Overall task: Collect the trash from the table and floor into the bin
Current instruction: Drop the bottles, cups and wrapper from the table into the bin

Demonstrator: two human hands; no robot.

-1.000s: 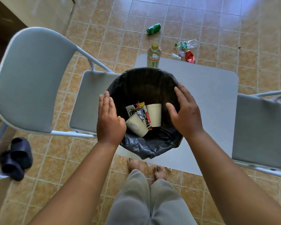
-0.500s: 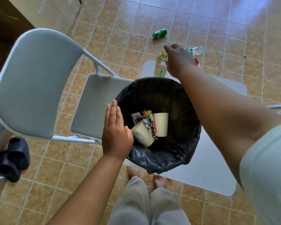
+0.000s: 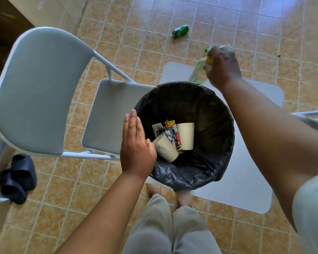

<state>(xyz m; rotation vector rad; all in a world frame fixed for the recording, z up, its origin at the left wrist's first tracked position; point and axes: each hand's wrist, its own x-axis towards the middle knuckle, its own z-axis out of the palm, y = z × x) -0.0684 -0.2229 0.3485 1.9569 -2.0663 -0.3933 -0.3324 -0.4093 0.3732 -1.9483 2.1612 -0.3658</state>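
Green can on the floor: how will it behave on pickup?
The green metal drink can lies on its side on the smooth tiled floor, so a nudge would probably roll it. Discarded, it is likely empty: light, and apt to dent under a hard grip. Its glossy curved side may slip in a loose pinch.

Left hand [image 3: 136,149] flat, right hand [image 3: 223,68] reached out and gripping.
Left: palm down, fingers straight and together, forearm running in from bottom left. Right: arm stretched far forward, hand blurred, back of hand to camera, fingers curled round the top of a bottle [image 3: 197,76]. Short pale sleeve at right shoulder.
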